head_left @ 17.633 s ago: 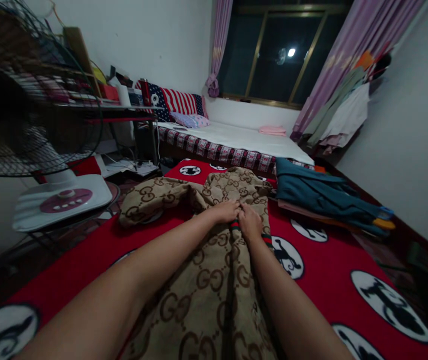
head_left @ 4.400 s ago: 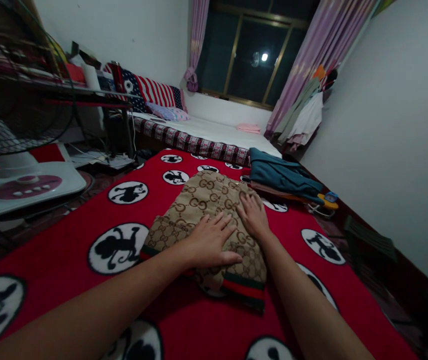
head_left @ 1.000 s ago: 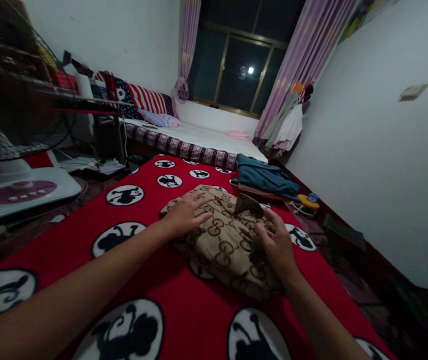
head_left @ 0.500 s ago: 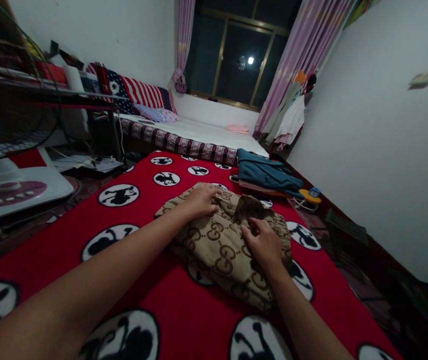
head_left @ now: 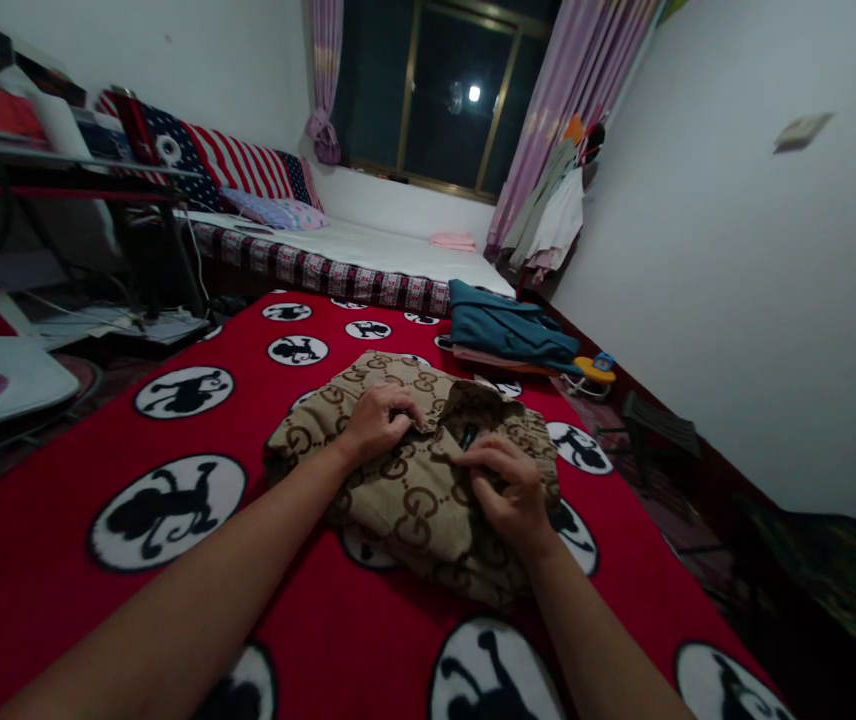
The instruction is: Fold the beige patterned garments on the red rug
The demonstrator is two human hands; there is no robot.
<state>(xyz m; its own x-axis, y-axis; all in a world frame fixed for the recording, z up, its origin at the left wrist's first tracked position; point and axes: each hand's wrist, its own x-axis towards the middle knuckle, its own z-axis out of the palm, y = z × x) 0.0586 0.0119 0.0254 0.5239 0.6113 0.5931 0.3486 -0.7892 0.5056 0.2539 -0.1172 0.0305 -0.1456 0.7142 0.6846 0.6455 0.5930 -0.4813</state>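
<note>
A tan garment (head_left: 428,505) with a brown double-G print lies bunched on a red blanket (head_left: 300,640). Its opening gapes toward the far right, showing a darker inside and a small dark label. On the left of that opening, my left hand (head_left: 379,425) is closed on the cloth, with its fingers curled at the edge. My right hand (head_left: 507,488) pinches the near edge of the opening between thumb and fingers. Whether the garment is a jacket or a shirt, I cannot tell.
Folded teal clothing (head_left: 510,330) lies at the blanket's far right corner. Beyond stands a bed (head_left: 390,255) under the window. A cluttered desk (head_left: 135,180) and a white fan base (head_left: 8,385) are at left. Small stools (head_left: 657,430) stand along the right wall.
My view has turned slightly right. My right hand has gone from resting loosely by the opening to pinching its edge, and my left fingers have curled into the cloth. A dark label now shows inside.
</note>
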